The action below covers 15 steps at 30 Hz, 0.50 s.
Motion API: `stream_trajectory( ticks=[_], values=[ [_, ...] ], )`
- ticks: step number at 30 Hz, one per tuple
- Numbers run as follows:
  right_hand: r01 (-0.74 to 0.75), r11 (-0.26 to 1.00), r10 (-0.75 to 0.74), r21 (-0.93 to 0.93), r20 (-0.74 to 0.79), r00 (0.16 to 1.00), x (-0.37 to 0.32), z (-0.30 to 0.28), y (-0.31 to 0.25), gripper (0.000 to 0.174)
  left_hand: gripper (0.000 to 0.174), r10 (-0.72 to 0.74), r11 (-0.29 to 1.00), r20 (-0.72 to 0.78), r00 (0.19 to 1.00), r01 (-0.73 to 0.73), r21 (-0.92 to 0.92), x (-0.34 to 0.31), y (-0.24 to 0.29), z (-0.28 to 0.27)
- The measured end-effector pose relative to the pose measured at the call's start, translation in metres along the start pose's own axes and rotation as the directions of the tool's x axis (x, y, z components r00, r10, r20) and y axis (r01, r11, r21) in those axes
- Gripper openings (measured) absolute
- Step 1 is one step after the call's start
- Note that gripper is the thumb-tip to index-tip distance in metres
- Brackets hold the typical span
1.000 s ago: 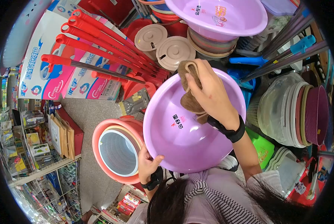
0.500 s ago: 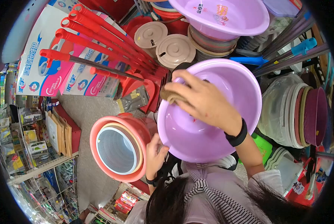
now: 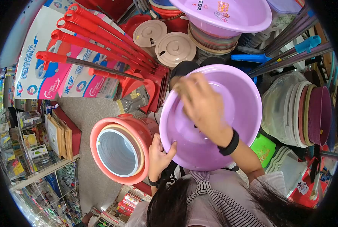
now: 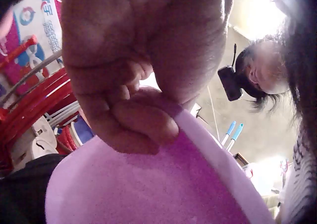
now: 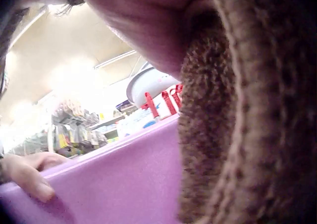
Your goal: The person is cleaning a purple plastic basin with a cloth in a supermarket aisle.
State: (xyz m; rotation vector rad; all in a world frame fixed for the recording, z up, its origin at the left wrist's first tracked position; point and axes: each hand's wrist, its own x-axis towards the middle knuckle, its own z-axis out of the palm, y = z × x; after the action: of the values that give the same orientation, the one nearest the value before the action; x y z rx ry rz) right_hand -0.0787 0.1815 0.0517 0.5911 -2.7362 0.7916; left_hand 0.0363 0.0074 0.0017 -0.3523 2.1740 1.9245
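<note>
A purple basin (image 3: 229, 98) is tilted in front of the person's body. At its lower left rim the left hand (image 3: 160, 158) grips the edge, thumb on the inner side; in the left wrist view that hand (image 4: 133, 80) has its fingers curled over the rim (image 4: 218, 159). The right hand (image 3: 205, 108), blurred, holds a brown cloth (image 3: 183, 90) against the upper left inside of the basin. Close up in the right wrist view, the cloth (image 5: 208, 120) lies against the purple wall (image 5: 124, 179), with the left hand (image 5: 32, 174) on the rim beyond.
Nested orange and white baskets (image 3: 118, 151) stand at the left. Red-handled poles (image 3: 101, 43) lean over boxes (image 3: 36, 72). Behind are beige lids (image 3: 176, 49) and another purple basin (image 3: 229, 15). Stacked tubs (image 3: 290, 109) stand right, a goods rack (image 3: 36, 151) far left.
The basin first shifted right and up, then slightly back down. The right hand moved with the cloth from the upper middle of the basin to its left side. The left hand kept hold of the rim.
</note>
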Motion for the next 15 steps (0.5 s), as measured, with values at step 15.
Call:
stream_trajectory(
  ticks=[15],
  values=[
    [-0.128, 0.983, 0.139, 0.13, -0.082, 0.987, -0.008, -0.008, -0.012, 0.025, 0.027, -0.022, 0.999, 0.046, 0.999, 0.024, -0.042, -0.002, 0.003, -0.001]
  ],
)
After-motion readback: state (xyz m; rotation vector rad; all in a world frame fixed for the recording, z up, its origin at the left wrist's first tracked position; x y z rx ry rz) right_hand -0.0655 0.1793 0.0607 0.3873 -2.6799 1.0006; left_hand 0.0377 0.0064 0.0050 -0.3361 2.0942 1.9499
